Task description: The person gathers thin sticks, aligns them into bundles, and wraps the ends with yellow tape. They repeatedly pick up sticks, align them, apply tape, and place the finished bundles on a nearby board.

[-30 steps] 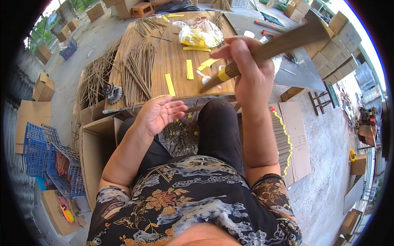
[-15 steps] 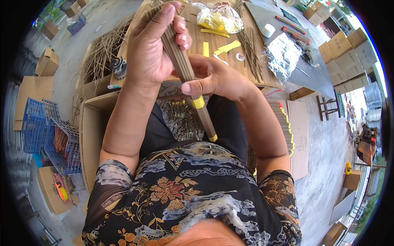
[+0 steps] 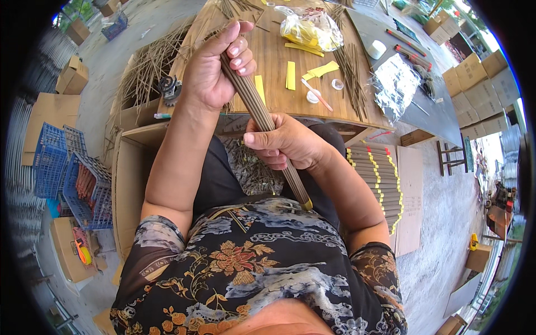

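Note:
A long bundle of thin brown sticks (image 3: pixel 252 96), resembling incense sticks, slants across my lap between both hands. Its upper part is wrapped by my left hand (image 3: pixel 216 70), fingers curled round it. Lower down, my right hand (image 3: pixel 288 140) grips the bundle with the thumb laid across it. A yellow band (image 3: pixel 307 205) circles the lower end, close to my shirt. Beyond my hands, yellow paper strips (image 3: pixel 291 76) lie on the wooden table (image 3: pixel 273 50). A small white pot (image 3: pixel 314 96) stands there with a pinkish stick-like tool (image 3: pixel 318 96) across it.
Banded stick bundles (image 3: pixel 374 181) lie in a row on cardboard to my right. Loose sticks (image 3: pixel 153 67) pile up at the left, above an open carton (image 3: pixel 131 190). A plastic bag (image 3: pixel 312 30) and crumpled foil (image 3: pixel 395 84) are at the back; blue crates (image 3: pixel 86 195) stand left.
My right hand has shifted down the bundle and closed round it, now hiding the place where the upper yellow band showed. My left hand keeps its hold near the top.

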Demonstrator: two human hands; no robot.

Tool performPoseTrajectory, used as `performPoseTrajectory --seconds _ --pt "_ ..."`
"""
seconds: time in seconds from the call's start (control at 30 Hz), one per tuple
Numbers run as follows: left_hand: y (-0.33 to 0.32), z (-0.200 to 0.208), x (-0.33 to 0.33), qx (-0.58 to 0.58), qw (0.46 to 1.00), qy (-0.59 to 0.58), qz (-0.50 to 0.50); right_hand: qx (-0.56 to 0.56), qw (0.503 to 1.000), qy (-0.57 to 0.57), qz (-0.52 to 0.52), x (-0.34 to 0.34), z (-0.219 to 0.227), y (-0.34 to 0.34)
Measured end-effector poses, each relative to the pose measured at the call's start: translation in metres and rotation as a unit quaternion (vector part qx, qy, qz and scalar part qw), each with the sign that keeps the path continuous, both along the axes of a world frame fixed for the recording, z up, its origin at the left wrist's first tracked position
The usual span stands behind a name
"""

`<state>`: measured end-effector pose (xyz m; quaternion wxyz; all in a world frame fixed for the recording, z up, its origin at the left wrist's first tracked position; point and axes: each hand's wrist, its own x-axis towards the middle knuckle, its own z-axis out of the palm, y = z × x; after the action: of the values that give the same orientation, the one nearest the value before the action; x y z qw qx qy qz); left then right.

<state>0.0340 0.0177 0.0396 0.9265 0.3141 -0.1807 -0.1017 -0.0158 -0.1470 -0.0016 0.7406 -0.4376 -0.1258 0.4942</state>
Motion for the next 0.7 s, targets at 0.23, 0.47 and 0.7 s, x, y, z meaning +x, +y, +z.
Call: performPoseTrajectory --seconds 0.23,0.47,0.7 --pt "-0.001 0.01 -0.003 0.087 0.982 0.048 0.162 -0.149 0.943 -0.274 -0.118 0.004 -0.012 0.013" --pt "-0.002 0.011 -0.003 0.153 0.954 0.084 0.245 -0.197 0.857 -0.422 -0.222 0.008 -0.035 0.028" --pt "0.013 0.011 -0.007 0.109 0.978 0.008 0.18 -0.148 0.92 -0.345 -0.111 0.008 -0.021 0.028"
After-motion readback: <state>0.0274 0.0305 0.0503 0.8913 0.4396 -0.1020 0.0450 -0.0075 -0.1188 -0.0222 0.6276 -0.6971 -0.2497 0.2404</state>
